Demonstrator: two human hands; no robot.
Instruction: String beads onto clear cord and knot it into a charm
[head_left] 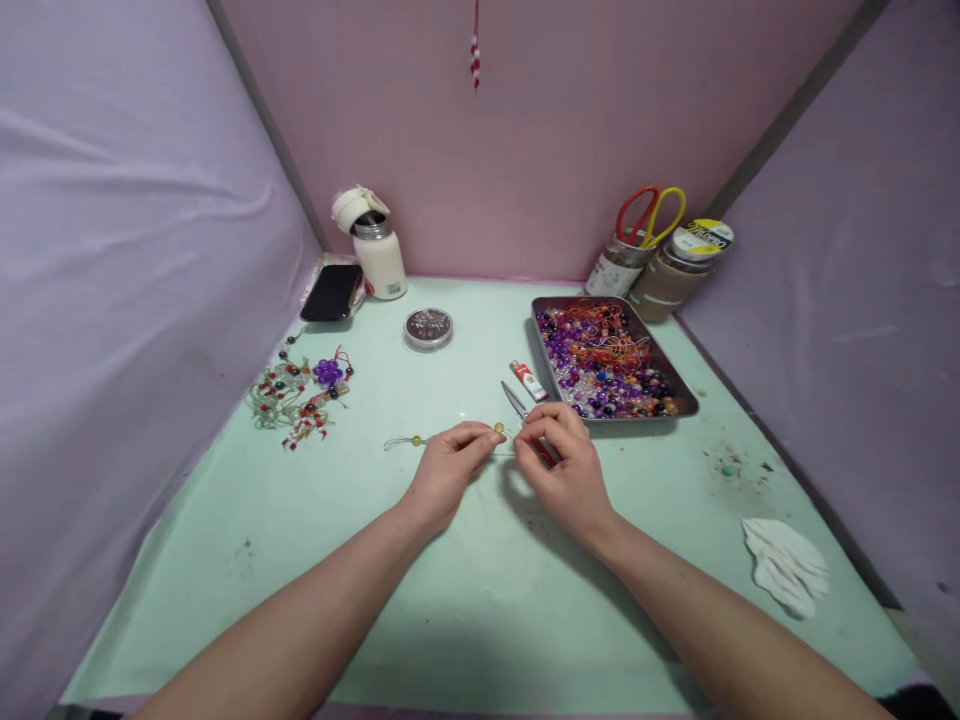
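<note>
Thumb and forefinger of my left hand (456, 462) pinch a yellowish bead (499, 428) on a thin cord. The cord's looped end (396, 443), with another yellow bead (418, 440), sticks out to the left of that hand. My right hand (561, 455) is closed in a pinch just to the right, at the thin cord that runs between the hands. Under and behind my right hand lies a pair of scissors (514, 399) with red handles, partly hidden. A red and white lighter (528, 381) rests just beyond them.
A metal tray (616, 421) of mixed beads and cords stands right of the lighter. Finished beaded strings (279, 397) lie at left. Farther back are a round container (428, 327), a phone (332, 293), an open bottle (380, 262) and jars (670, 280). A white glove (786, 563) lies at right.
</note>
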